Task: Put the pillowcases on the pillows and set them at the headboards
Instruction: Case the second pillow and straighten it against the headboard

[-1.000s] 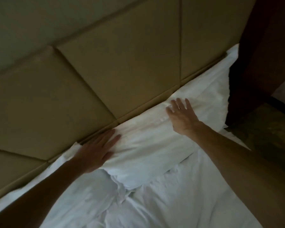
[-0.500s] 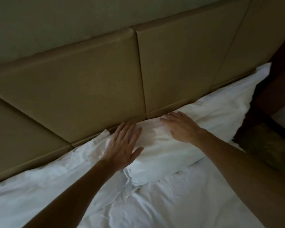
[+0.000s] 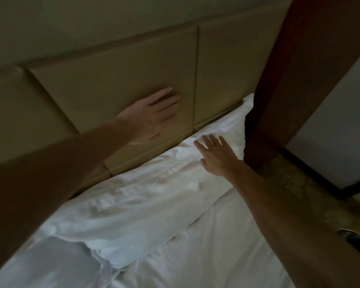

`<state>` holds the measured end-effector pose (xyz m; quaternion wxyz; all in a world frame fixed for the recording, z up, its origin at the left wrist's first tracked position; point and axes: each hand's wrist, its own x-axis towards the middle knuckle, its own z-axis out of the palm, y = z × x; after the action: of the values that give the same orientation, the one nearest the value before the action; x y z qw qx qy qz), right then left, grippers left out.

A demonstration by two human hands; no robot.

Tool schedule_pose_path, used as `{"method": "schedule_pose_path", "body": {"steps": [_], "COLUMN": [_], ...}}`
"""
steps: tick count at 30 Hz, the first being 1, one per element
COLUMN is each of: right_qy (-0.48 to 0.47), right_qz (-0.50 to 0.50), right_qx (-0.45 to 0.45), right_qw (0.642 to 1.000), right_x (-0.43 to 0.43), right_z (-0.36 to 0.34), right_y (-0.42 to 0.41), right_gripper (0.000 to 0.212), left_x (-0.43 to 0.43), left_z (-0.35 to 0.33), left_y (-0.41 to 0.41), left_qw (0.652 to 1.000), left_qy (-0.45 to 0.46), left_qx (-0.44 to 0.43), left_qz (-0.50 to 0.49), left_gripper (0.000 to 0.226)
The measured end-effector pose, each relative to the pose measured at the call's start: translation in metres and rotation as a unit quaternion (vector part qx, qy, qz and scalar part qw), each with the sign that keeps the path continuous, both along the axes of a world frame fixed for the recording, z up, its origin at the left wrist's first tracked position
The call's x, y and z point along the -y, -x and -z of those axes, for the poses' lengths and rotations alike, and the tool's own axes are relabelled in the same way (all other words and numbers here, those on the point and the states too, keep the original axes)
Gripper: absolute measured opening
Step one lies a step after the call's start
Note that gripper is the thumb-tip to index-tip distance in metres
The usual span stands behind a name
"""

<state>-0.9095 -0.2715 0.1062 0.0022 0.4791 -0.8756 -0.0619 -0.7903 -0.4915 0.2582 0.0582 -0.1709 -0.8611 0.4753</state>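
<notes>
1. White wrinkled cloth-cased pillow (image 3: 146, 202), soft oblong, lies on the white bed sheet (image 3: 216, 256), long axis along the tan padded panelled headboard (image 3: 116, 80), back edge touching it.
2. Right hand (image 3: 217, 156) flat on the pillow's end near the dark red-brown wooden post (image 3: 295, 80), fingers spread, gripping nothing.
3. Left hand (image 3: 152, 115), blurred, open before the headboard; contact unclear.

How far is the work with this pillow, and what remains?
Done: one cased pillow lies along the headboard. In hand: the right hand rests flat on its top end, while the left hand is open in front of the headboard, blurred, holding nothing. Left: probably smoothing the bunched open end. Other pillows are not in view.
</notes>
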Motion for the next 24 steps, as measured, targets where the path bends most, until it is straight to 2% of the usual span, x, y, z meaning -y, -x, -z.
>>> {"method": "schedule_pose_path", "body": {"steps": [6, 12, 15, 18, 19, 22, 24], "right_qy": [0.072, 0.075, 0.111, 0.156, 0.167, 0.203, 0.171], "right_qz": [-0.007, 0.081, 0.189, 0.317, 0.323, 0.304, 0.314], "right_qx": [-0.022, -0.005, 0.049, 0.185, 0.226, 0.202, 0.249], "right_qw": [0.997, 0.994, 0.975, 0.917, 0.904, 0.908, 0.9], "right_x": [-0.002, -0.016, -0.021, -0.029, -0.028, -0.021, -0.024], "right_z": [-0.008, -0.001, 0.004, 0.006, 0.006, 0.002, -0.002], "right_y": [0.051, 0.117, 0.147, 0.161, 0.161, 0.154, 0.146], "right_gripper": [0.059, 0.058, 0.062, 0.07, 0.071, 0.076, 0.081], "left_x": [-0.008, -0.001, 0.003, 0.003, 0.003, 0.003, 0.002], "left_z": [-0.018, -0.008, -0.006, -0.004, -0.004, -0.006, -0.004], "left_y": [0.054, 0.056, 0.057, 0.056, 0.056, 0.057, 0.056], "left_qw": [0.995, 0.994, 0.996, 0.996, 0.996, 0.997, 0.996], "left_qy": [0.095, 0.097, 0.08, 0.074, 0.071, 0.059, 0.064], "left_qx": [0.007, 0.032, 0.031, 0.033, 0.031, 0.038, 0.04], "left_qz": [0.025, 0.028, 0.037, 0.04, 0.042, 0.043, 0.042], "left_gripper": [0.069, 0.071, 0.072, 0.073, 0.074, 0.074, 0.074]}}
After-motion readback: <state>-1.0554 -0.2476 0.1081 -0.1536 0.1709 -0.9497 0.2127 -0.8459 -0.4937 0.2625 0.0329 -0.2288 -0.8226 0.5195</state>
